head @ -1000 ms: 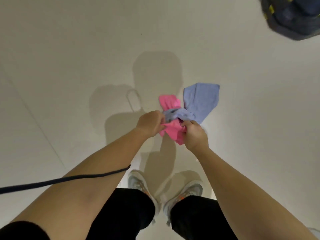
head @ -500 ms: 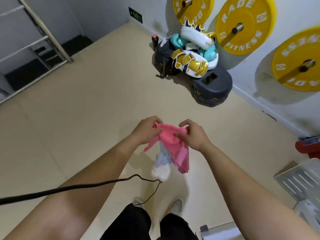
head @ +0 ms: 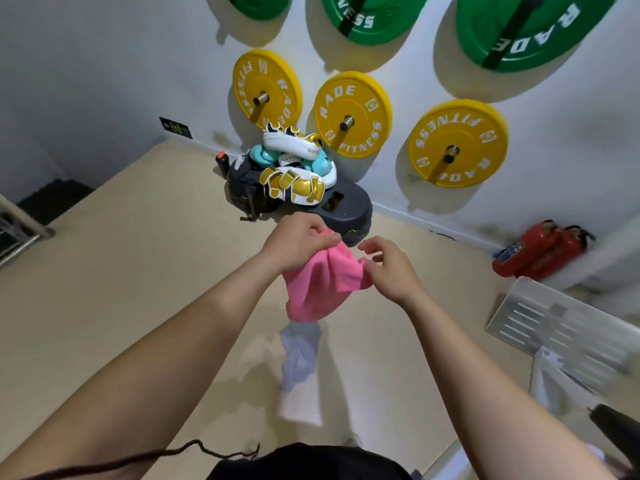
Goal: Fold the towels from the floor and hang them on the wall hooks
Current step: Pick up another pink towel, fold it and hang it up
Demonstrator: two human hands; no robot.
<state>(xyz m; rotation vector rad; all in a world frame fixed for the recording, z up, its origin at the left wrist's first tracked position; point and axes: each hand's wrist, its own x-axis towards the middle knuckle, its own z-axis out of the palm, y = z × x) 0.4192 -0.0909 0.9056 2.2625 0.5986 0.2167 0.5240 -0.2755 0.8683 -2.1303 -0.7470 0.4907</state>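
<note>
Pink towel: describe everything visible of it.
The pink towel is plain bright-pink soft cloth with no pattern, bunched and creased, not yet folded. It is held up above the floor in front of the person. The left hand grips its top edge, the right hand pinches its right corner, and the rest droops loosely between and below them. A pale towel shows beneath it; whether they touch cannot be told.

Beige floor [head: 121,306] beneath you, pale towel [head: 299,362] blurred just ahead of you, black platform [head: 349,202] against the wall [head: 104,64], red extinguishers [head: 540,251] to your right, white slotted panel [head: 561,323] near them.
</note>
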